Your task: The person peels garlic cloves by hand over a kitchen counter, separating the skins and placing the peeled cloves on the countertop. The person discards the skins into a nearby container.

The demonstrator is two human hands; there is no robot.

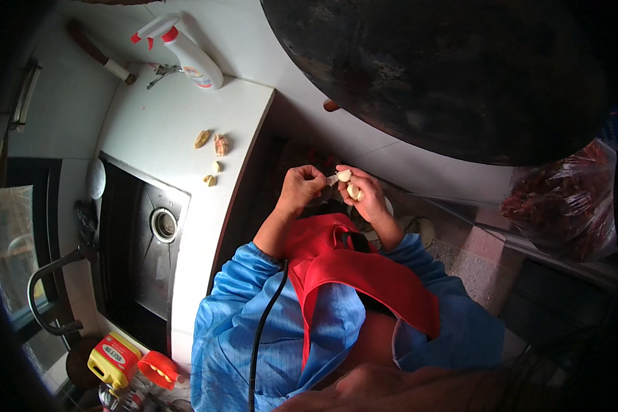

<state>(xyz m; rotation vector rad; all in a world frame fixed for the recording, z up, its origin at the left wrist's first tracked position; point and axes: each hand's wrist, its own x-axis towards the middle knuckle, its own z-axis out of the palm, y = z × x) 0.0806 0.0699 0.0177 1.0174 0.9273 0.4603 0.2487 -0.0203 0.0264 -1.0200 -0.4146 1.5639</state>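
Observation:
My left hand (302, 189) pinches a thin strip of pale garlic skin (332, 180) between thumb and fingers. The strip reaches across to a whitish garlic clove (344, 175) at the fingertips of my right hand (369, 196). Against the right palm and curled fingers rest more peeled garlic cloves (354, 192). Behind that hand, partly hidden, is the pale rim of a round container (389, 207). On the white countertop (159, 123) to the left lie a brown ginger-like piece (202, 139), a reddish-skinned piece (221, 145), a small pale clove (216, 166) and a yellowish-brown piece (209, 180).
Left are a dark sink (149, 273) and a curved faucet (31, 288). A spray bottle (198, 62) stands at the counter's far end. A large black round pan (432, 77) looms ahead; a plastic bag of dark red dried goods (561, 206) is right. A yellow container (113, 358) sits lower left.

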